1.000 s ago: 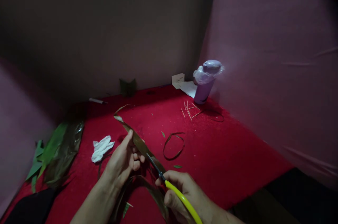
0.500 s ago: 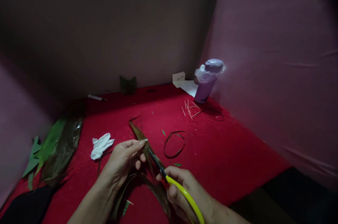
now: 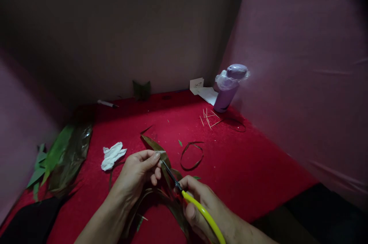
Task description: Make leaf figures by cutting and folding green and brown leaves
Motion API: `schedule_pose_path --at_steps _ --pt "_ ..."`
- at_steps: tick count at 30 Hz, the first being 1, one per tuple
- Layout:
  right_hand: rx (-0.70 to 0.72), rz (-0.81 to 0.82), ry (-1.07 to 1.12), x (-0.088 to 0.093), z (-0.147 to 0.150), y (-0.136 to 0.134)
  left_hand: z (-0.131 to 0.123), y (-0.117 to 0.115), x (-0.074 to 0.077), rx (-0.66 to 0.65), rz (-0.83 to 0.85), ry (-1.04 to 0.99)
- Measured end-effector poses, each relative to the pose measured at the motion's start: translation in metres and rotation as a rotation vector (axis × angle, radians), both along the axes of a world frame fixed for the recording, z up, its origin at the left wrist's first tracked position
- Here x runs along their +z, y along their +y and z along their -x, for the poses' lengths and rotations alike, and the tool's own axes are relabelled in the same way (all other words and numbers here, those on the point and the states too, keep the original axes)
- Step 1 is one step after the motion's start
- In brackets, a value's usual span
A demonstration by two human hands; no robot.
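Between thumb and fingers, my left hand [image 3: 143, 167] pinches a long brownish-green leaf [image 3: 153, 143], its narrow tip bent over on the far side. My right hand [image 3: 201, 202] is closed around the yellow handle of a pair of scissors [image 3: 205, 215]. Their dark blades lie against the leaf, just right of my left fingertips; whether the blades are apart I cannot tell. More of the long leaf curves down below both hands. A loop of thin brown strip [image 3: 192, 156] lies on the red cloth beyond my right hand.
On the left are a crumpled white tissue [image 3: 112, 156] and a pile of leaves [image 3: 67, 159]. Several toothpicks [image 3: 208, 117] lie before a purple bottle [image 3: 227, 96] and white paper [image 3: 208, 94]. A folded leaf piece [image 3: 142, 90] and a pen-like white object [image 3: 107, 103] sit at the back.
The leaf at my left fingertips has turned slightly, showing more of its broad face near the blades. Both hands keep their holds; the whole view has shifted a little.
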State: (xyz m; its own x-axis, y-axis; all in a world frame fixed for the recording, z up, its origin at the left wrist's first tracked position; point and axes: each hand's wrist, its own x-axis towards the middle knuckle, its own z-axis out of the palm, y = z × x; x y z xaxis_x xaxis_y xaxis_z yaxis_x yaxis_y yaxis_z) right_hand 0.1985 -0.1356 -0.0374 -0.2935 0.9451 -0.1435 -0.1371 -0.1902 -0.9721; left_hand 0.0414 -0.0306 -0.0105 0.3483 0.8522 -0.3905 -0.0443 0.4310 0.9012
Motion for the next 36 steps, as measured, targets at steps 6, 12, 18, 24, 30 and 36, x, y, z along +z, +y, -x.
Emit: schedule_pose_path --at_steps 6,12,18,24,30,36 --pt "0.049 -0.041 -0.005 0.002 -0.005 0.002 -0.002 -0.002 0.001 0.026 -0.011 0.010" --pt "-0.010 -0.036 0.071 -0.003 0.001 0.004 -0.002 -0.004 0.005 0.014 -0.010 0.006" --pt "-0.084 -0.100 -0.033 -0.014 0.005 0.004 -0.003 -0.006 0.009 0.049 0.007 0.025" --pt "-0.069 -0.115 -0.027 -0.012 0.004 0.005 -0.003 -0.007 0.007 -0.005 -0.009 0.050" --pt "-0.067 -0.096 -0.031 -0.013 0.003 0.005 -0.004 -0.007 0.005 -0.007 -0.017 0.036" --pt "-0.136 -0.043 -0.007 -0.019 0.006 0.006 -0.004 -0.007 0.004 -0.028 -0.020 0.042"
